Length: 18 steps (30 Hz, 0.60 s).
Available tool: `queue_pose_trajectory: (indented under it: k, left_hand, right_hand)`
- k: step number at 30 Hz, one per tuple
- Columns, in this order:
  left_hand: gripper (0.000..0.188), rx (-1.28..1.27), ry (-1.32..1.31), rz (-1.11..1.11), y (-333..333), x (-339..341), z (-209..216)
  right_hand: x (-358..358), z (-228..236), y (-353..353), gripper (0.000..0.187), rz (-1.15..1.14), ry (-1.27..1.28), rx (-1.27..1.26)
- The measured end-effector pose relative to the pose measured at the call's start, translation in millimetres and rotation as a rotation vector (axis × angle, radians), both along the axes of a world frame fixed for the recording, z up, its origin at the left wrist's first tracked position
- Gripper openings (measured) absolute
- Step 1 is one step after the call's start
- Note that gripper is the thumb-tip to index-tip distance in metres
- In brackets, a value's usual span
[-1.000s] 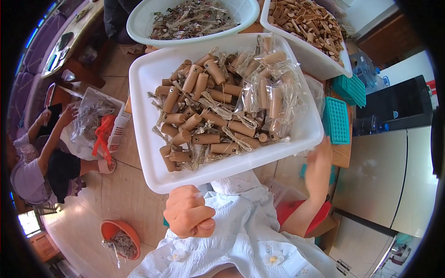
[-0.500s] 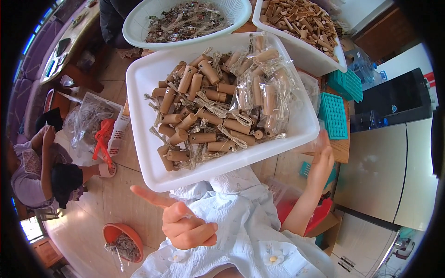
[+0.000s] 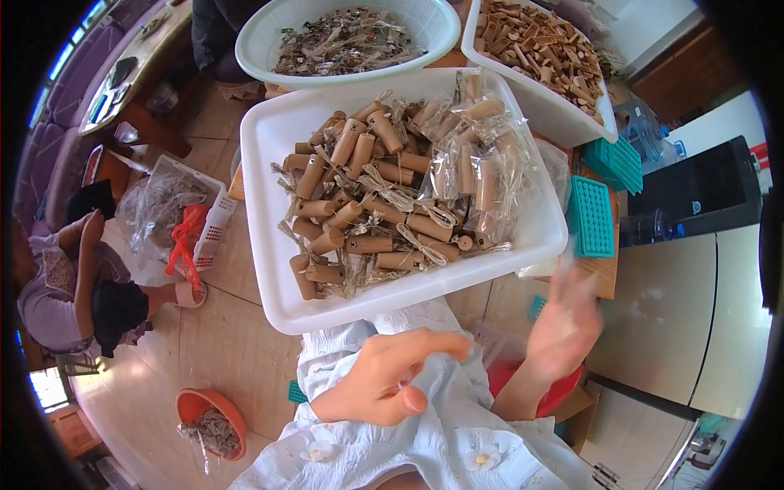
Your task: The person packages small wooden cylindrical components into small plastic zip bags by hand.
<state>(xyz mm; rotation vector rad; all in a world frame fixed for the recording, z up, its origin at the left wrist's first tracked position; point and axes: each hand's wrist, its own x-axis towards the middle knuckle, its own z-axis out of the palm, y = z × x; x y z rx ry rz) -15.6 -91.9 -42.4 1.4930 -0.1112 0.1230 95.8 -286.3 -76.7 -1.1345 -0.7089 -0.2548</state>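
My left hand hovers over my lap, below the near edge of the white tray. Its index finger stretches to the right and the thumb stands apart, with nothing plain between them. To the right, my right hand is smeared by motion beside the tray's near right corner; whether it holds anything does not show. Inside the tray lie many short brown wooden tubes with twine cords. Clear plastic bags with more tubes pile up at the tray's right side.
Behind the tray stand a pale basin of small wrapped pieces and a white bin of wooden pieces. Teal perforated trays sit at the right. Leftward, a seated person is near a white basket; an orange bucket stands on the floor.
My left hand has swung right, its index finger turning from left to right. My right hand has dropped slightly toward me, blurring. The whole view has shifted a little.
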Motion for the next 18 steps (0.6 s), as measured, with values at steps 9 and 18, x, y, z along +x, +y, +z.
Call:
queue_pose_trajectory:
  k: [9,18]
  left_hand:
    - [0.046,-0.215,0.062,-0.113,23,-12,-10]
    - [0.047,-0.155,-0.02,-0.242,38,-19,-13]
  right_hand:
    - [-24,41,46,0.043,0.516,-0.418,-0.792]
    - [6,76,78,0.025,0.687,-0.658,-0.683]
